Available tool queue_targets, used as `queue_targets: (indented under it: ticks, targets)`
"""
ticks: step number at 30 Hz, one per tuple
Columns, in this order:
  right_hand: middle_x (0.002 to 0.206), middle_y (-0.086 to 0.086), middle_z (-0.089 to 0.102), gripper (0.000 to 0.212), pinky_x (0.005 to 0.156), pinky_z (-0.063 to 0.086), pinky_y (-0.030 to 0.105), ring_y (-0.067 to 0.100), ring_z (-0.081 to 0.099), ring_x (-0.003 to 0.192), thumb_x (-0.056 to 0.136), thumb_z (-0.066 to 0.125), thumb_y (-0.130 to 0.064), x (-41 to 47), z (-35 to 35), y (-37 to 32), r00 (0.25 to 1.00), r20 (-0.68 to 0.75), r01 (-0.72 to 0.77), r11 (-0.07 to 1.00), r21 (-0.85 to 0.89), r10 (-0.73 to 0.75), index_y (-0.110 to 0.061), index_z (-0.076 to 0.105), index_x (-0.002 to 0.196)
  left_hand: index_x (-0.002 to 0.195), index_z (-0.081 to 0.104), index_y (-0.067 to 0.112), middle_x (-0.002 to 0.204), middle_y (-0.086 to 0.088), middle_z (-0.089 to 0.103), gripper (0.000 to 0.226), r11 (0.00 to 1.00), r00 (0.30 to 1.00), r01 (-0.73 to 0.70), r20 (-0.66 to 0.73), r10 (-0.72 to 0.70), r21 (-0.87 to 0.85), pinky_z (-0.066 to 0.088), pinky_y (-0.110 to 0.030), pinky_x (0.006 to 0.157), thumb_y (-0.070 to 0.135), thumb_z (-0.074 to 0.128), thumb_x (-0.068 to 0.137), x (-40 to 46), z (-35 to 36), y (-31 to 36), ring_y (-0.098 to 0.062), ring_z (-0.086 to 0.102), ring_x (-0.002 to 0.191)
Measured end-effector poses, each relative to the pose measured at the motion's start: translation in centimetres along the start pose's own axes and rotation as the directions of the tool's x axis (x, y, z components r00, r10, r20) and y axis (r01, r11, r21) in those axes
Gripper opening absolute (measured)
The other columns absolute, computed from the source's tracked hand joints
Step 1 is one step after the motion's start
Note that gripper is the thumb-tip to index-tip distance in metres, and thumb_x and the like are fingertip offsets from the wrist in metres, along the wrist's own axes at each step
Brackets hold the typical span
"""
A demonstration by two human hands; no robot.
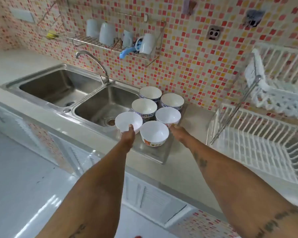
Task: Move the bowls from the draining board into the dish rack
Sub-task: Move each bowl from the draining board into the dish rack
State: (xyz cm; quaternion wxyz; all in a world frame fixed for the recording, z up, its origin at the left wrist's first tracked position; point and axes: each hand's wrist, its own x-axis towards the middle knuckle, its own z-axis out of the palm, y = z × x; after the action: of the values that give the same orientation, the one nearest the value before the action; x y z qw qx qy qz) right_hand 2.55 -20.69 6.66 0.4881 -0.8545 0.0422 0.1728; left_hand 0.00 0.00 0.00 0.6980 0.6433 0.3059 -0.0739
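I see six round, glossy bowls [154, 133] clustered on the steel draining board [159, 150]. My left hand [128, 136] pinches the near-left white bowl [128, 121], thumb over its rim. My right hand [178, 133] touches the right bowl [168, 115]; its grip I cannot tell. The white slatted dish rack [258, 140] stands rightward.

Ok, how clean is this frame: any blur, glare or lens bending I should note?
Head view: wide-angle bending curves the counter edge and the dish rack; the mugs on the wall shelf and the rack look soft and smeared, while the bowls are sharper; glare streaks the glossy floor and the sink; lighting is even, shadows faint.
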Motion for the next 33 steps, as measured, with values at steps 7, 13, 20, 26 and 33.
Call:
queue_targets:
  ticks: [7, 13, 20, 26, 33]
  targets:
    - [0.125, 0.021, 0.062, 0.043, 0.097, 0.043, 0.039, 0.036, 0.056, 0.118, 0.099, 0.043, -0.035, 4.9, 3.4, 1.4, 0.966, -0.209, -0.142, 0.987, 0.073, 0.155, -0.003, 0.063, 0.119, 0.146, 0.037, 0.008, 0.149, -0.016, 0.045, 0.053, 0.966, 0.979, -0.065, -0.204, 0.013, -0.251, 0.034, -0.045, 0.115, 0.037, 0.037, 0.103, 1.3, 3.1, -0.3, -0.036, 0.043, 0.135]
    - [0.104, 0.010, 0.062, 0.041, 0.085, 0.045, 0.036, 0.028, 0.058, 0.098, 0.095, 0.052, -0.037, 7.2, 3.7, 1.7, 0.943, -0.248, -0.170, 0.962, 0.213, 0.222, -0.003, 0.066, 0.113, 0.123, 0.058, 0.009, 0.132, -0.018, 0.058, 0.031, 0.960, 0.977, -0.101, -0.210, 0.045, -0.262, 0.040, -0.036, 0.107, 0.023, 0.038, 0.103, 2.1, 5.5, -1.4, -0.034, 0.053, 0.123]
    - [0.119, 0.017, 0.059, 0.036, 0.085, 0.042, 0.033, 0.029, 0.054, 0.103, 0.101, 0.035, -0.031, 8.1, 5.8, 2.3, 0.936, -0.231, -0.191, 0.935, 0.300, 0.265, -0.010, 0.058, 0.119, 0.127, 0.057, 0.019, 0.133, -0.012, 0.058, 0.041, 0.908, 0.981, 0.057, -0.145, -0.128, -0.415, 0.044, -0.050, 0.107, 0.039, 0.032, 0.100, 3.4, 7.8, -1.5, -0.032, 0.056, 0.120]
    - [0.142, 0.016, 0.049, 0.044, 0.108, 0.039, 0.041, 0.034, 0.048, 0.126, 0.102, 0.028, -0.026, 8.2, 6.3, 2.4, 0.934, -0.253, -0.171, 0.938, 0.300, 0.251, -0.009, 0.046, 0.138, 0.137, 0.051, 0.007, 0.138, -0.014, 0.053, 0.048, 0.906, 0.954, 0.049, -0.248, -0.168, -0.421, 0.039, -0.036, 0.103, 0.034, 0.027, 0.105, 3.2, 8.8, -1.0, -0.033, 0.050, 0.125]
    - [0.143, 0.016, 0.049, 0.045, 0.108, 0.038, 0.042, 0.035, 0.048, 0.126, 0.102, 0.029, -0.029, 8.5, 5.8, 2.6, 0.939, -0.241, -0.166, 0.937, 0.307, 0.245, -0.009, 0.047, 0.138, 0.141, 0.046, 0.007, 0.142, -0.016, 0.051, 0.050, 0.894, 0.942, 0.024, -0.289, -0.170, -0.447, 0.038, -0.034, 0.102, 0.035, 0.025, 0.105, 2.4, 9.5, -0.5, -0.032, 0.049, 0.128]
